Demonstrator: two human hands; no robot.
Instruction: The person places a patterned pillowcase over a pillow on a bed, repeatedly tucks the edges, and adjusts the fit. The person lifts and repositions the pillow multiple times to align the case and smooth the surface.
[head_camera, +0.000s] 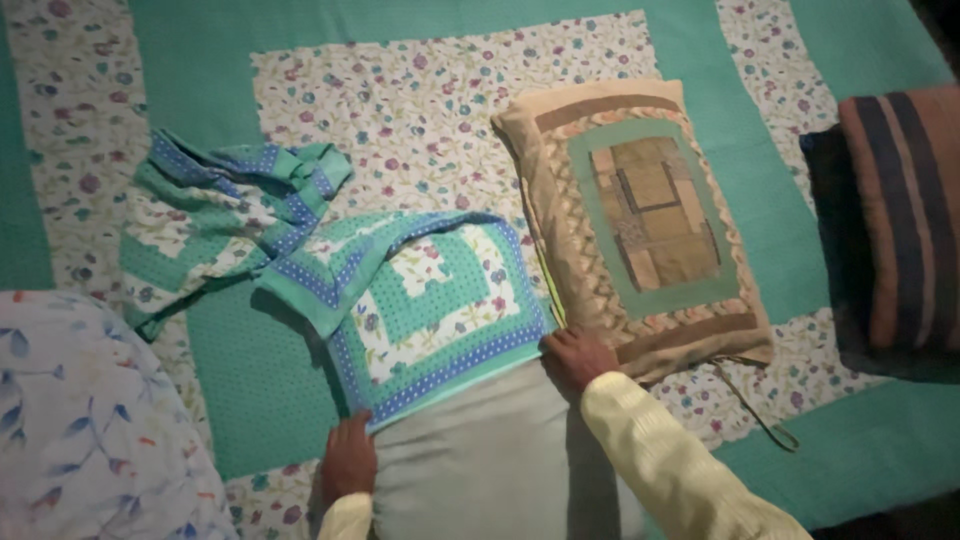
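Between both hands on the bed (860, 440): grey pillow (490, 460), half inside a patchwork pillow cover (440, 300). Left hand (350, 458) and right hand (575, 358) fingers pinch the cover's open hem. Soft, light, floppy; best gripped at hem corners.

Bedding spread around on a green and floral bed.
A tan patchwork pillow (645, 225) lies flat on the bedspread (800, 180), a loose cord trailing from its lower corner. At the right edge rests a dark cushion (895, 225) with rust-coloured stripes. In the lower left corner sits white cloth (85, 420) printed with blue leaves.
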